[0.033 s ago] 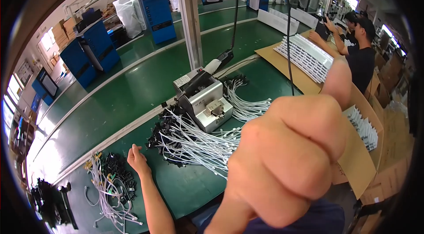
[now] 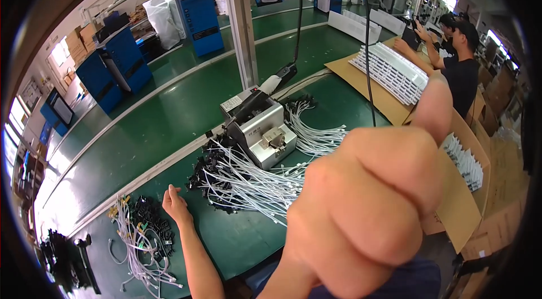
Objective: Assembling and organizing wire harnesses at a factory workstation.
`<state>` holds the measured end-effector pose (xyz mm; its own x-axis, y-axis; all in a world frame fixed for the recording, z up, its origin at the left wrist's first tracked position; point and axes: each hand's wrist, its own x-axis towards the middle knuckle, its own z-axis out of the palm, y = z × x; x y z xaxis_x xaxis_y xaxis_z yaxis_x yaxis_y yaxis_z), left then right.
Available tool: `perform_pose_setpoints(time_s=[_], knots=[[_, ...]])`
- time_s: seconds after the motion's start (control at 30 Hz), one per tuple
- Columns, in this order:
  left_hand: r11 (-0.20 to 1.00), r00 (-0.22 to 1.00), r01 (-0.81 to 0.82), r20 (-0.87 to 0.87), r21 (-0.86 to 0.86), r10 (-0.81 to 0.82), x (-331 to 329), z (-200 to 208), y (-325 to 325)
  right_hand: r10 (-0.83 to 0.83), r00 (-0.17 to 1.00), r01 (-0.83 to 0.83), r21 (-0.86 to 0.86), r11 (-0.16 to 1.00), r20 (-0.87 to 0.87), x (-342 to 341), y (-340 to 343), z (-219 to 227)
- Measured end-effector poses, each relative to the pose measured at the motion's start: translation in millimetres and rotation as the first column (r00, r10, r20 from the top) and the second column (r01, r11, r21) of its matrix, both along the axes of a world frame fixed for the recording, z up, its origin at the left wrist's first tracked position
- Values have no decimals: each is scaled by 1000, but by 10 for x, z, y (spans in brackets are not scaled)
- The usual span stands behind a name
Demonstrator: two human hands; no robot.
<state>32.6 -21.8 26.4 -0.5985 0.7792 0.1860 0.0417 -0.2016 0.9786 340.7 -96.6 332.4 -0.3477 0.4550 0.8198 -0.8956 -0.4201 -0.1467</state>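
My right hand is raised very close to the camera, large and a little blurred. Its fingers are folded into a fist, with one digit sticking up; I see nothing held in it. My left hand rests on the green table, fingers loosely bent and slightly apart, holding nothing. Left of it lies a tangle of grey cables with black connectors. To its right is a heap of white wires with black ends, partly hidden by my right hand. Behind the heap stands a silver metal bench machine.
A metal post rises behind the machine. Blue boxes stand along the green conveyor. At right, white slotted strips lie on cardboard, beside an open carton. A person in black works beyond it.
My right hand has shifted very slightly to the left and down. My left hand and the things on the table look the same.
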Motion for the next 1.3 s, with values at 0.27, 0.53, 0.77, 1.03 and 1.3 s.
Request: perform_pose_setpoints(time_s=[0.27, 0.53, 0.77, 1.03, 1.3], knots=[[999, 999, -39, -14, -7, 39, -17, 60, -66, -41, 998, 43, -32, 999, 57, -42, -164, -34], [997, 996, -78, -44, -18, 77, -175, -6, -144, -16, 988, 48, 202, 978, -153, -203, -172, -184], [1000, 1000, 13, -2, 20, -13, 61, 17, 39, -569, 718, 695, 388, 605, -399, 23, -614, -60], [999, 1000, -13, -19, 33, 14, 46, 23, -14, -559, 592, 806, 405, 432, -581, 212, -761, 20], [1000, 1000, -3, -25, 15, 4, -16, -24, -26, -440, 582, 809, 428, 403, -684, 277, -782, -14]])
